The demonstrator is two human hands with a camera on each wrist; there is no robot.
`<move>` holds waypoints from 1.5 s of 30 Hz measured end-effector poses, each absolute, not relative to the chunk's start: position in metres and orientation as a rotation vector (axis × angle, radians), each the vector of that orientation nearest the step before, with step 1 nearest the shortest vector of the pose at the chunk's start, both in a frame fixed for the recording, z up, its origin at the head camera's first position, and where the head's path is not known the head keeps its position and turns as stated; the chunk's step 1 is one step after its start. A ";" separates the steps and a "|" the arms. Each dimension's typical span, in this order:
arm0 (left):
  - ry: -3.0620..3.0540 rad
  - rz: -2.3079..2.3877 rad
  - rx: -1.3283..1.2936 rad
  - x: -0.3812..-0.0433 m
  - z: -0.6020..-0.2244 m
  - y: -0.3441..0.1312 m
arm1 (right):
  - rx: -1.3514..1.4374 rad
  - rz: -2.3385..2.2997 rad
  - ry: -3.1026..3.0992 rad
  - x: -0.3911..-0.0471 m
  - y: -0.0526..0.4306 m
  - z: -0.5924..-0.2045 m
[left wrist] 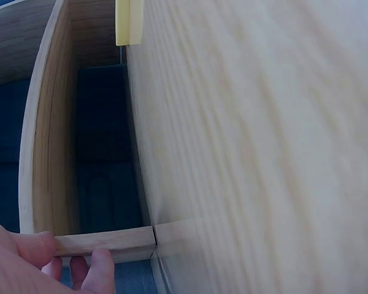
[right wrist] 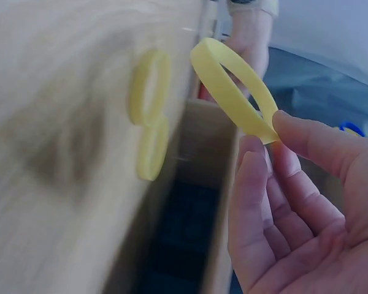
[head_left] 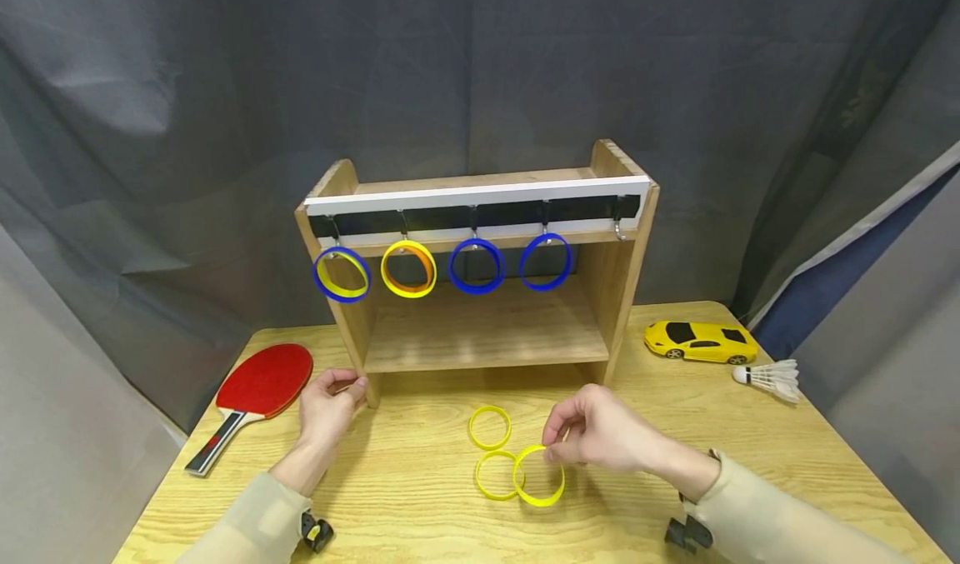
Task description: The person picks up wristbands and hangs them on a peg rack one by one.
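Observation:
My right hand (head_left: pixel 600 431) pinches a thin yellow ring (right wrist: pixel 224 92) between thumb and fingertips, tilted up over the table. Close by, two more yellow rings lie flat on the wood, a far one (head_left: pixel 489 448) and a near one (head_left: pixel 497 497); the held ring overlaps the near one in the head view. My left hand (head_left: pixel 324 406) grips the lower front end of the left side panel (left wrist: pixel 104 240) of a small wooden shelf (head_left: pixel 487 322), thumb on one face and fingers on the other.
Along the shelf's front rail, hooks carry a blue ring with yellow inside (head_left: pixel 342 298), a yellow-orange ring (head_left: pixel 408 294) and two blue spots of rings (head_left: pixel 477 289). The rightmost hook (head_left: pixel 619 232) is bare. A table tennis bat (head_left: pixel 266 378), yellow toy car (head_left: pixel 701 343) and shuttlecock (head_left: pixel 772 379) flank the shelf.

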State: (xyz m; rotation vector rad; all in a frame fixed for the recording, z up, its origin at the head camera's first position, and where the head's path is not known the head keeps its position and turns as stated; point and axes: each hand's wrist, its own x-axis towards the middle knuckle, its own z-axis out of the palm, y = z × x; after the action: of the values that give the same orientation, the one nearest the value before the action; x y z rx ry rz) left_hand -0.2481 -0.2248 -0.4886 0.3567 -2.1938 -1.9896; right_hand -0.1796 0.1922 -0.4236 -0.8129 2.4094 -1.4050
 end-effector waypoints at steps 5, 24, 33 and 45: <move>-2.200 -1.987 0.354 -0.249 -0.488 -0.225 | -0.799 -1.435 2.463 -0.184 0.197 -0.408; -2.199 -1.981 0.351 -0.249 -0.487 -0.224 | -0.671 -1.603 2.606 -0.194 0.214 -0.349; -2.195 -1.979 0.352 -0.248 -0.487 -0.224 | -0.619 -1.794 2.636 -0.194 0.216 -0.328; -2.205 -1.954 0.355 -0.249 -0.488 -0.223 | -0.648 -2.414 2.295 -0.204 0.219 -0.310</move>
State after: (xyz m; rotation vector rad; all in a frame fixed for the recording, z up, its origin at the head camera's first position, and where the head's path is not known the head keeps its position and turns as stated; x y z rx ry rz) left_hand -0.2489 -0.2233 -0.4881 0.3552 -2.2053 -1.9536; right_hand -0.2037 0.2191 -0.3103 -0.6483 2.2948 -2.4141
